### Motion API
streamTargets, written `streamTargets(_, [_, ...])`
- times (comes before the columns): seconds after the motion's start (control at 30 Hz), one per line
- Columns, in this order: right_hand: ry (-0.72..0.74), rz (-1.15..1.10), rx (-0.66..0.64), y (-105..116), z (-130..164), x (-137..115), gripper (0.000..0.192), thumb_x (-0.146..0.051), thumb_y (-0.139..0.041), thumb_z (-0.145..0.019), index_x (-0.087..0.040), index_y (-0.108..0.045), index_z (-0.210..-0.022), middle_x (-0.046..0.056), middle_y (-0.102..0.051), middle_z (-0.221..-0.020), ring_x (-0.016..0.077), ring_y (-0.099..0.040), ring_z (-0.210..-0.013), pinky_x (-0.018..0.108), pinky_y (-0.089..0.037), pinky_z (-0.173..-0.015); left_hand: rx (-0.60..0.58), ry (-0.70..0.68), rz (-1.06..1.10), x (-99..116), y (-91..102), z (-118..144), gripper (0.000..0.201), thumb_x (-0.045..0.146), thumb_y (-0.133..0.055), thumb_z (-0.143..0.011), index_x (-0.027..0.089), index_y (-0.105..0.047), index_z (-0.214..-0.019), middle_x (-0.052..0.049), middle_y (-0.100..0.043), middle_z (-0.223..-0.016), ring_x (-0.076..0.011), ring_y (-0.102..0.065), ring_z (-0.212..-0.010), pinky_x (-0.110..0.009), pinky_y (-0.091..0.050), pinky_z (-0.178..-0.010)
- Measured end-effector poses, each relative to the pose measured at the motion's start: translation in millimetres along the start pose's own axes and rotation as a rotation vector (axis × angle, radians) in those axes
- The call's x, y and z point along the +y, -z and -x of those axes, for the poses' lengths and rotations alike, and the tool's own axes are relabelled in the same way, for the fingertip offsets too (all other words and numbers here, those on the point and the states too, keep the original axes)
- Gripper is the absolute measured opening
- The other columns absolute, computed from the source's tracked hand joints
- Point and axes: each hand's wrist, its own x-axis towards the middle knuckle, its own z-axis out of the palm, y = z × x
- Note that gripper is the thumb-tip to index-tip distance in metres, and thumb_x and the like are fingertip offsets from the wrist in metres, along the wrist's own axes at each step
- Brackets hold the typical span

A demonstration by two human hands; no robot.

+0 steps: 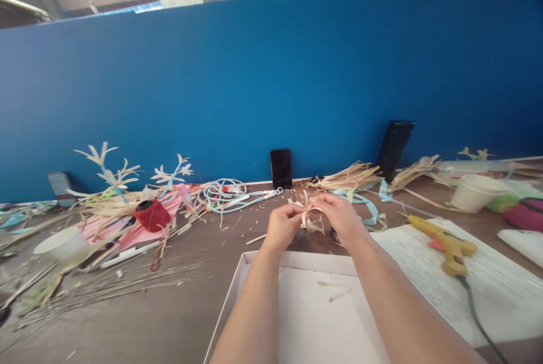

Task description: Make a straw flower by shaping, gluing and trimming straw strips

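At the far left of the brown table (139,319) stands a white cup (63,244), and behind it lie dry straw stalks (106,282), some pink paper and a red spool (151,215). A few small straw flowers (111,174) stand upright there, in front of the blue wall (254,81). More to the middle there is a coil of light blue cable (224,191), and a black phone (281,168) leans against the wall. The left hand (282,227) and the right hand (338,216) are raised together above the far edge of a white tray (237,290); the fingers of both hands are bent and pinch a small straw piece (307,218) between them, so it is in the air between the two hands, over the table just behind the tray. Two little straw scraps lie inside the tray. To the right, a yellow glue gun (445,242) rests on a printed paper sheet (500,290), and a white bowl (475,191) stands further back.
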Motion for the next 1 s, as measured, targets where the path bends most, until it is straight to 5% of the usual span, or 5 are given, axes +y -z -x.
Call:
streamTargets(0.17, [-0.078, -0.141, 0.089, -4, 2, -10, 0.038, -0.055, -0.063, -0.069, -0.024, -0.066, -0.091, 0.005, -0.069, -0.093, 0.0230, -0.064, -0.080, 0.035, -0.050, -0.072, 0.059, 0.018, 0.058, 0, 1.5, -1, 0.022, 0.034, -0.074, -0.059, 0.015, -0.068, -0.067, 0.001, -0.063, -0.064, -0.0093, -0.051, -0.059, -0.021, -0.039, -0.058])
streamTargets(0.27, [-0.126, -0.164, 0.127, -4, 3, -14, 0.041, -0.058, -0.063, -0.068, -0.021, -0.067, -0.085, 0.007, -0.069, -0.090, 0.0203, -0.063, -0.072, 0.032, -0.050, -0.066, 0.094, -0.005, 0.080, -1, 1.9, -2, 0.021, 0.033, -0.074, -0.059, 0.014, -0.068, -0.067, 0.000, -0.063, -0.063, -0.0095, -0.051, -0.058, -0.021, -0.039, -0.057])
streamTargets(0.53, [-0.092, -0.049, -0.098, -8, 7, -10, 0.035, -0.051, -0.064, -0.071, -0.016, -0.063, -0.067, 0.001, -0.058, -0.062, 0.0098, -0.049, -0.056, 0.023, -0.038, -0.054, 0.209, -0.080, 0.019, -1, 2.3, -3, 0.013, 0.026, -0.070, -0.061, 0.015, -0.070, -0.068, -0.001, -0.065, -0.066, -0.0117, -0.055, -0.063, -0.021, -0.042, -0.060])
streamTargets(1.0, [-0.018, 0.022, -0.159, -12, 11, -10, 0.026, -0.040, -0.064, -0.071, -0.017, -0.059, -0.059, -0.001, -0.057, -0.060, 0.0105, -0.046, -0.057, 0.025, -0.036, -0.058, 0.225, -0.049, 0.022, 10, 5.0, 0, 0.018, 0.032, -0.070, -0.062, 0.014, -0.068, -0.066, 0.000, -0.062, -0.063, -0.0104, -0.051, -0.061, -0.021, -0.038, -0.060])
